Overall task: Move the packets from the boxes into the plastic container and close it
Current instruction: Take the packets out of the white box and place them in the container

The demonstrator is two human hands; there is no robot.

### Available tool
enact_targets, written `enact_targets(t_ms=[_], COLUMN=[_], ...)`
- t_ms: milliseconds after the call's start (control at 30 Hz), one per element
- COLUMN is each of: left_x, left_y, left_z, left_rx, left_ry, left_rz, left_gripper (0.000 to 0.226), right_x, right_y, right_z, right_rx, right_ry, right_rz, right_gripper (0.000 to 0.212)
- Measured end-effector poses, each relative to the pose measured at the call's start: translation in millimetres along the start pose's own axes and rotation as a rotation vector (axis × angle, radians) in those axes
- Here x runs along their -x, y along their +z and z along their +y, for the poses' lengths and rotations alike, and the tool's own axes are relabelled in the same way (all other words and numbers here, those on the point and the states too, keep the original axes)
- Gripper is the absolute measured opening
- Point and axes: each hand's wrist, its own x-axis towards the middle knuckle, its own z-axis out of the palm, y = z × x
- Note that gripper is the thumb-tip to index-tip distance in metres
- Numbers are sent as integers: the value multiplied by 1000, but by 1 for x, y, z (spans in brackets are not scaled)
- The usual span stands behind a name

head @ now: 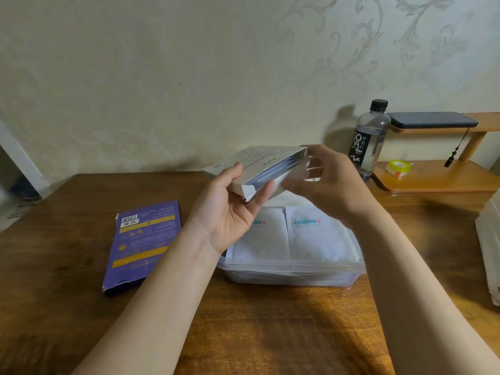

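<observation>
Left hand (232,212) grips a white box (259,162) above the plastic container (292,278); right hand (327,182), fingers spread, hovers at its open end. Packets (272,173) inside look light, thin, slippery: pinch exposed edges.

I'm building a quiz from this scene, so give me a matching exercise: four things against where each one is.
Things:
1. white cardboard box
2. purple flat carton
3. white paper packets
4. yellow tape roll

Places:
A. on the lower wooden shelf
B. in the left hand
C. inside the clear plastic container
D. flat on the brown wooden table

Pairs: 1-B, 2-D, 3-C, 4-A
</observation>
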Motion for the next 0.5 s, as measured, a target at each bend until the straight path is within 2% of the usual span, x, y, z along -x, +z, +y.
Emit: enact_targets(t_ms=[67, 167, 300, 400, 500], left_x=[1, 1, 0, 1, 2], left_y=[1, 1, 0, -1, -1], left_z=[-1, 0, -1, 1, 2], left_rx=[0, -24, -36, -25, -26], left_ry=[-9, 5, 9, 14, 13], left_rz=[-12, -9, -2, 3, 6], left_gripper=[41, 41, 41, 36, 27], right_x=[-2, -5, -6, -7, -7], right_y=[-1, -2, -3, -4, -2], right_z=[0, 0, 1, 0, 1], right_rx=[-120, -228, -217, -329, -402], right_ry=[25, 40, 13, 40, 55], right_rz=[38, 170, 224, 258, 325], right_gripper=[30, 14, 9, 3, 15])
